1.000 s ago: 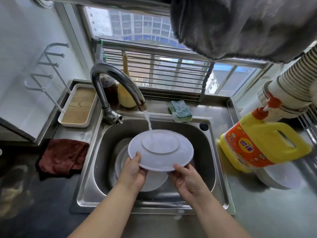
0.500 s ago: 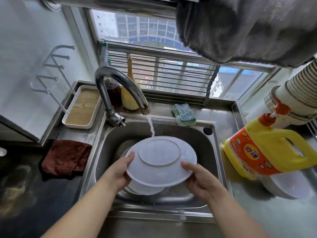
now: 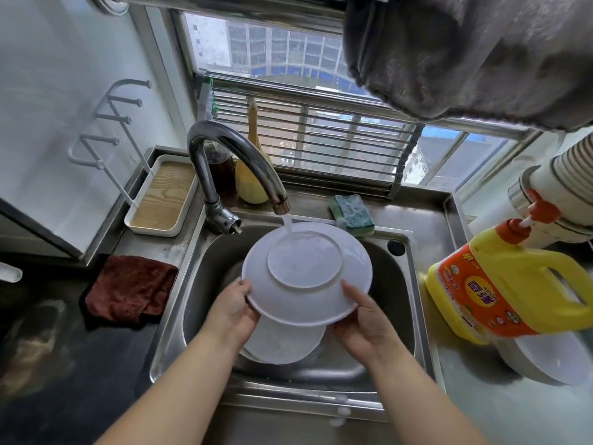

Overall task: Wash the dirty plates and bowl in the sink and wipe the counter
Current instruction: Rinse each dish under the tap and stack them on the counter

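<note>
A white plate (image 3: 305, 271), underside up, is tilted under the running tap (image 3: 244, 162) above the steel sink (image 3: 398, 342). Water lands on its far rim. My left hand (image 3: 232, 311) grips the plate's near-left rim. My right hand (image 3: 365, 322) holds the near-right rim. Below it another white plate (image 3: 282, 345) lies in the basin. A white dish (image 3: 555, 361) sits on the counter at the right, partly hidden by the detergent jug.
A yellow detergent jug (image 3: 500, 284) stands right of the sink. A green sponge (image 3: 353, 215) lies behind the basin. A dark red cloth (image 3: 128, 289) lies on the left counter, near a white tray (image 3: 162, 199). A grey towel (image 3: 475, 53) hangs overhead.
Both hands have lifted the plate and tipped it towards the tap. The water now lands on the plate's far rim instead of its base ring.
</note>
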